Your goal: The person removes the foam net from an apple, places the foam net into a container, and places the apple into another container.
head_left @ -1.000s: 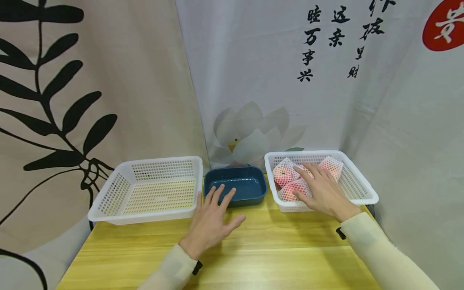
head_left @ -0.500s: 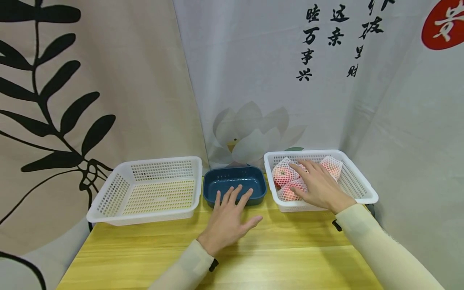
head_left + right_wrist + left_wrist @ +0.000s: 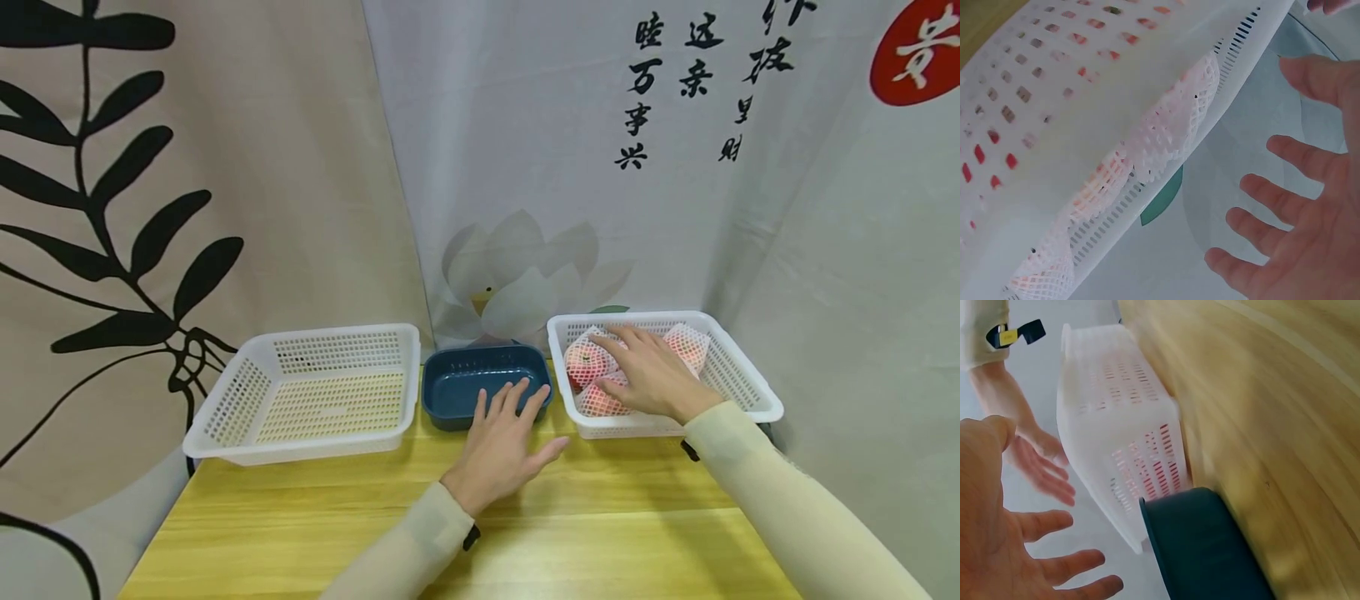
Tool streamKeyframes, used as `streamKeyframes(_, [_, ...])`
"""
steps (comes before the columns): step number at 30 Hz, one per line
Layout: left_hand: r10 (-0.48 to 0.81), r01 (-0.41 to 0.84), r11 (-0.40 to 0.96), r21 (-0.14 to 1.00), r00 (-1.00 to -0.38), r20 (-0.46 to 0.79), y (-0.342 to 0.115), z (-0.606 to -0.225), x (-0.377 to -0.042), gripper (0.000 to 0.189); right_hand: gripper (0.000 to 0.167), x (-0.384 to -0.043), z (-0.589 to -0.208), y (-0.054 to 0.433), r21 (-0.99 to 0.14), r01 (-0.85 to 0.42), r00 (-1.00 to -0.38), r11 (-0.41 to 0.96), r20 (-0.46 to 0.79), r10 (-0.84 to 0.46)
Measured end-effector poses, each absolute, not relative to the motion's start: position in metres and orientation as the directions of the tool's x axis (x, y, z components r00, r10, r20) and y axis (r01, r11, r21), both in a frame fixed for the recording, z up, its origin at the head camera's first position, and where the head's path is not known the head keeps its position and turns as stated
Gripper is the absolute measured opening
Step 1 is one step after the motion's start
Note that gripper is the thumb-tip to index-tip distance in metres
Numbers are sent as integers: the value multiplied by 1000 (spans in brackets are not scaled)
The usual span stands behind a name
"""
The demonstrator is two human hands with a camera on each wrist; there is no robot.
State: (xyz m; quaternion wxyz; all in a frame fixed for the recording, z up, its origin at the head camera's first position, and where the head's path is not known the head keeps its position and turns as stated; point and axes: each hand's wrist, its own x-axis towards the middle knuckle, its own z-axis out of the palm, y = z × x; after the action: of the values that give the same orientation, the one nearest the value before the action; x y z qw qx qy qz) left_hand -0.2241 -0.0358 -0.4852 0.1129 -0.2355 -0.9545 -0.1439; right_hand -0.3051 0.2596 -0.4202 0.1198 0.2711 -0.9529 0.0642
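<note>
My right hand hovers over the white perforated basket on the right, its fingers spread and holding nothing. In that basket lie several round reddish fruits in white foam nets; the hand hides part of them. The right wrist view shows a gap between the fingers and the netted fruits. My left hand, also spread and holding nothing, is above the table, with its fingertips over the near right part of the dark blue dish. Both hands appear in the left wrist view, apart from each other.
Another white perforated basket stands on the left, with nothing seen inside. The blue dish sits between the two baskets on the wooden table. A printed curtain hangs right behind them.
My left hand has moved to the right, from the left part of the blue dish toward its right end. My right hand has shifted slightly left over the netted fruits.
</note>
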Motion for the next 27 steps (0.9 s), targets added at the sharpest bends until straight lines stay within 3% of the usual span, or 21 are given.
streamKeyframes(27, [424,473,852,224,-875,234,7,-497,-251,88,66,-339,-421,236,-45,-543,-837,839,112,-535])
